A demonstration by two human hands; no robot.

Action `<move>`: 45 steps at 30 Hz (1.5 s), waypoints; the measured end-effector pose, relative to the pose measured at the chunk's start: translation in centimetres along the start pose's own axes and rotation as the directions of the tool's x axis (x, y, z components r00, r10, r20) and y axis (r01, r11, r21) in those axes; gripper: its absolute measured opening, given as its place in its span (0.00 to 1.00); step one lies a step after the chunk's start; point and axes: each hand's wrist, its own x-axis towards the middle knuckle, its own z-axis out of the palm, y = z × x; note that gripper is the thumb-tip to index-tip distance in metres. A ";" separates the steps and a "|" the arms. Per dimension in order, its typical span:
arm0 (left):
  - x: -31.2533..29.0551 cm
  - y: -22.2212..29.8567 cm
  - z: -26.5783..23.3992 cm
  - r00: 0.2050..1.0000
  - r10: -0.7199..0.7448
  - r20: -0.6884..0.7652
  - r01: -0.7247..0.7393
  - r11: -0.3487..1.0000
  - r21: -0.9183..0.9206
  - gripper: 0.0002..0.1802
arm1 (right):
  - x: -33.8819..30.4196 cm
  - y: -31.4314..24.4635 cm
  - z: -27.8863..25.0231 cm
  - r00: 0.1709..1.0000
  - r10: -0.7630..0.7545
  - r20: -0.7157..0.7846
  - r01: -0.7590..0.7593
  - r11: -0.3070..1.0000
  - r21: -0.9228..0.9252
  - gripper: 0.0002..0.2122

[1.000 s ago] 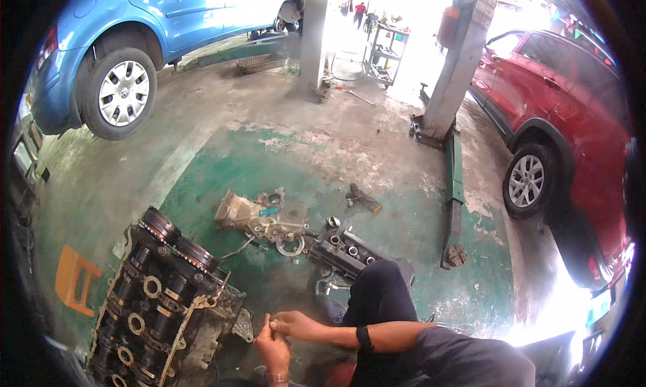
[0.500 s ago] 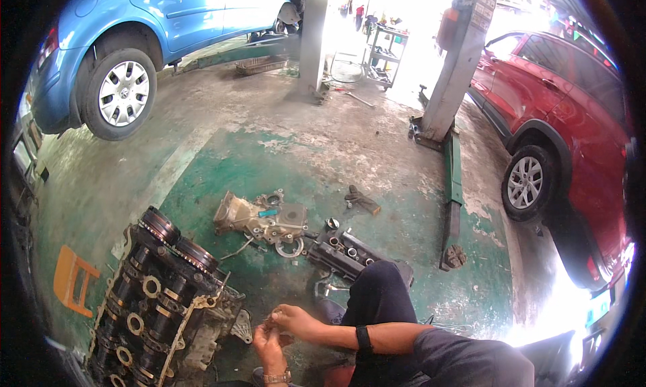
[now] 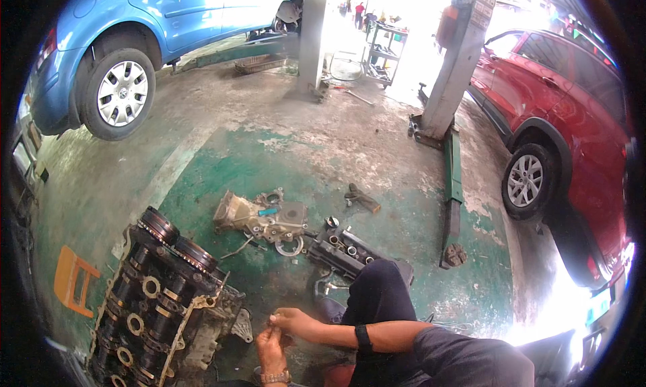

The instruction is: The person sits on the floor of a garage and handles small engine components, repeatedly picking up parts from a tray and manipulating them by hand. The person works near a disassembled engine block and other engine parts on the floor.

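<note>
Both hands meet low beside the cylinder head (image 3: 161, 299) on the floor: left hand (image 3: 271, 346) and right hand (image 3: 289, 318) pinch a small part (image 3: 274, 325), too tiny to identify, near the timing cover (image 3: 262, 215)

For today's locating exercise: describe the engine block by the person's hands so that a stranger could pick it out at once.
Start at the green floor between the blue car and the red car. At its lower left, just left of the left hand and right hand, lies the engine block. It is the largest loose part, dark and long, with rows of round openings and two toothed wheels at its far end.
</note>
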 end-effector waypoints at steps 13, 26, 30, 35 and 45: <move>0.7 -0.7 -0.4 0.965 0.174 -0.199 -0.125 0.964 0.237 0.08 | 0.5 1.4 0.5 0.987 -0.142 -0.075 0.129 0.980 -0.154 0.14; 0.1 0.4 0.5 0.990 0.127 -0.067 -0.117 0.984 0.138 0.12 | -0.7 -1.8 0.9 0.998 -0.040 -0.057 0.037 0.998 -0.054 0.12; -0.1 1.5 0.6 0.999 0.024 0.021 -0.022 0.996 -0.090 0.11 | -1.9 -3.7 0.7 0.995 -0.027 0.100 0.005 0.976 0.219 0.11; -0.6 2.0 0.5 0.999 -0.018 -0.026 0.016 0.996 -0.089 0.09 | -1.8 -3.9 0.1 0.980 -0.065 0.190 0.024 0.977 0.210 0.10; 0.5 -0.4 -0.3 0.921 0.324 -0.219 -0.221 0.893 0.393 0.14 | -1.2 -1.4 1.3 0.984 -0.167 -0.066 0.154 0.975 -0.163 0.11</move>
